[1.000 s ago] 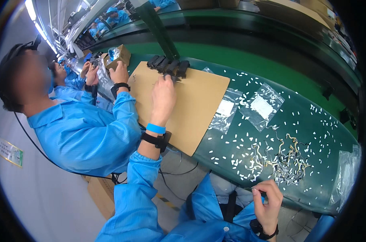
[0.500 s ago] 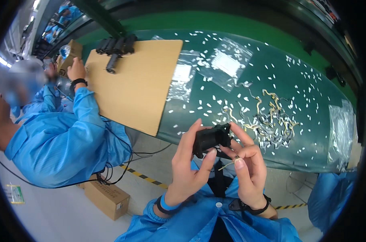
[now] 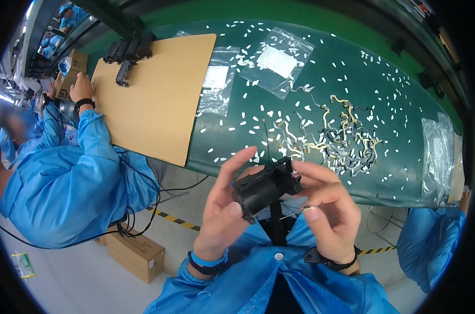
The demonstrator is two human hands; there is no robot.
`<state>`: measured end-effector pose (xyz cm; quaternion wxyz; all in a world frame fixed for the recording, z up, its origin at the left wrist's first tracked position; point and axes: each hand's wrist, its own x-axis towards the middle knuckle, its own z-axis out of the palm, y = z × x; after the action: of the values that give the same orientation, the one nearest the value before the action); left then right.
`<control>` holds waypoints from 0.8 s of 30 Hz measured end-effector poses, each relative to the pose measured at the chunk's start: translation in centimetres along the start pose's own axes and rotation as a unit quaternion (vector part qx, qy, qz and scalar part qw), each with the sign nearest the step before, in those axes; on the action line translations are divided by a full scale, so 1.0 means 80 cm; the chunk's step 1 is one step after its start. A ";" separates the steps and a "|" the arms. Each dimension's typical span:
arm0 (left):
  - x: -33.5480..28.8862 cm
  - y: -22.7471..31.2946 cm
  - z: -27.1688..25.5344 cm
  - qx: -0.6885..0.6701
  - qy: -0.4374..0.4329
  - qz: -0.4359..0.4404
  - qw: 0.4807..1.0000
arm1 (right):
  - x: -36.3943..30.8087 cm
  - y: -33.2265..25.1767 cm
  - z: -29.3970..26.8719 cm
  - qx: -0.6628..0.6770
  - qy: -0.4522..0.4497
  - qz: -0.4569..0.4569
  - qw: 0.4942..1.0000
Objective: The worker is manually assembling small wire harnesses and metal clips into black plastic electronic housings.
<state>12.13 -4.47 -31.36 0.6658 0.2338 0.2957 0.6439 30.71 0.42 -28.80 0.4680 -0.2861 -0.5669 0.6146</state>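
My left hand (image 3: 219,212) grips a black plastic housing (image 3: 263,189) by its rounded end, thumb on the near side and index finger raised. My right hand (image 3: 331,212) is at the housing's other end, its upper fingers behind it. Between that hand's thumb and index finger is pinched a short thin wire (image 3: 288,215); its tip points toward the housing, and the end between the fingers is hidden. Beyond both hands, a tangled pile of yellow and grey cables (image 3: 347,144) lies on the green table (image 3: 237,138).
Small white pieces (image 3: 399,78) are scattered over the table. A cardboard sheet (image 3: 156,99) bears several black housings (image 3: 127,51). Clear plastic bags (image 3: 276,63) lie nearby. A co-worker in blue (image 3: 80,183) sits at left; another blue sleeve (image 3: 431,246) shows at right. A carton (image 3: 135,254) stands on the floor.
The housing has been turned in my left hand, so its long smooth side now shows. My right hand keeps its pinch on the wire. The whole view has shifted a little.
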 end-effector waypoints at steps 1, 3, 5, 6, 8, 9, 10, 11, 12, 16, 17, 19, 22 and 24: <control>-0.001 0.001 0.000 0.000 0.002 -0.001 1.000 | 0.001 -0.002 -0.003 0.001 -0.001 0.002 1.000; -0.001 0.003 -0.003 -0.087 -0.054 0.001 0.995 | 0.002 -0.007 -0.009 -0.080 0.027 -0.040 0.996; -0.004 0.007 -0.005 -0.072 -0.041 -0.015 0.996 | 0.004 -0.009 -0.011 -0.095 0.044 -0.060 0.993; -0.004 0.010 -0.004 -0.055 -0.031 -0.029 0.998 | 0.004 -0.010 -0.016 -0.117 0.035 -0.092 0.988; -0.003 0.014 0.002 -0.056 -0.028 -0.035 0.997 | 0.006 -0.009 -0.018 -0.143 0.035 -0.153 0.977; -0.004 0.015 0.003 -0.056 -0.024 -0.040 0.997 | 0.007 -0.010 -0.018 -0.142 0.035 -0.152 0.978; -0.005 0.014 0.004 -0.056 -0.023 -0.040 0.997 | 0.009 -0.013 -0.019 -0.158 0.020 -0.173 0.972; -0.005 0.013 0.004 -0.067 -0.026 -0.033 0.997 | 0.010 -0.015 -0.019 -0.173 0.004 -0.194 0.966; -0.006 0.012 0.005 -0.078 -0.029 -0.026 0.996 | 0.010 -0.015 -0.019 -0.173 0.004 -0.194 0.966; -0.005 0.012 0.006 -0.060 -0.012 -0.023 0.998 | 0.011 -0.016 -0.019 -0.209 0.020 -0.232 0.950; -0.005 0.012 0.007 -0.058 -0.005 -0.020 0.998 | 0.011 -0.017 -0.019 -0.223 0.026 -0.242 0.944; -0.006 0.013 0.009 -0.055 0.003 -0.017 0.998 | 0.013 -0.019 -0.019 -0.244 0.030 -0.246 0.938; -0.006 0.014 0.011 -0.027 0.020 -0.014 0.999 | 0.015 -0.022 -0.018 -0.282 0.024 -0.248 0.926; -0.004 0.012 0.012 0.059 0.038 0.012 0.997 | 0.014 -0.022 -0.017 -0.299 0.013 -0.247 0.922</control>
<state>12.11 -4.69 -29.97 0.6311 0.2515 0.3551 0.6421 31.87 1.88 -27.13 0.5051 -0.2712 -0.7708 0.2779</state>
